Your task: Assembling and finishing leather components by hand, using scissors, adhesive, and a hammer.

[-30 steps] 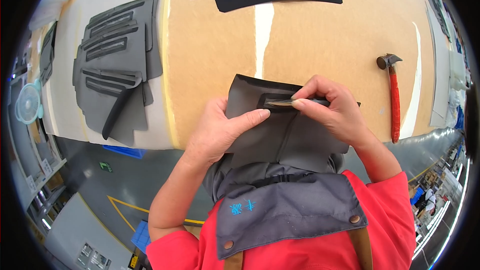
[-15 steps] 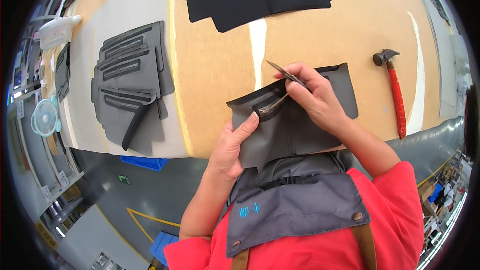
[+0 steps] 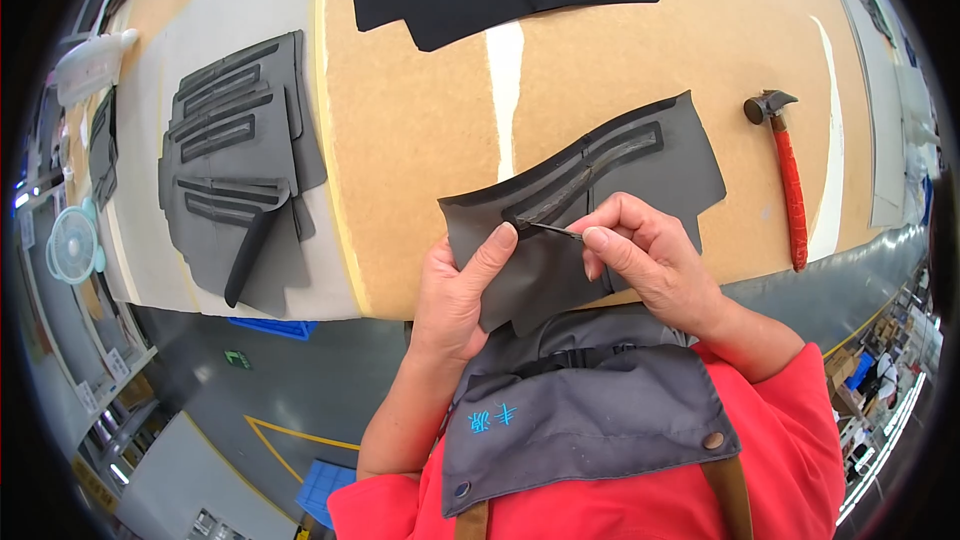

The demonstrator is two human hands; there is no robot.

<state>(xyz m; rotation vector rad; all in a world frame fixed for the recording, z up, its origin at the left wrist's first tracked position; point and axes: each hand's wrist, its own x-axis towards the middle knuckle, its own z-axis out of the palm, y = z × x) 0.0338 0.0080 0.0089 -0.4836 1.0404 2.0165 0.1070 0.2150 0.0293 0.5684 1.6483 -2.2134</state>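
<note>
Panel stack [image 3: 270, 255]: lies at your left, presumably kept within reach.
Left hand [image 3: 460, 295]: thumb and fingers clamped on the grey panel [image 3: 545, 275] — likely steadying it over the tabletop [image 3: 420, 130]'s near edge.
Right hand [image 3: 645, 255]: fingertips pinched together on a thin dark tool [image 3: 553, 231], tip beside your left thumb.
Hammer [image 3: 788, 180]: rests apart, rightward.
Tabletop: pale left, tan right.
Room: blue fan [image 3: 74, 244] leftmost; grey floor [image 3: 330, 360] below.

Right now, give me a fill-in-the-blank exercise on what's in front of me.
The ____ hand holds a slim tool.
The other hand rests its ____ atop the gray sheet.
A ____-handled hammer lies on the table.
Stacked gray pieces lie toward the picture's ____ side.
Missing words: right; thumb; red; left.
</note>
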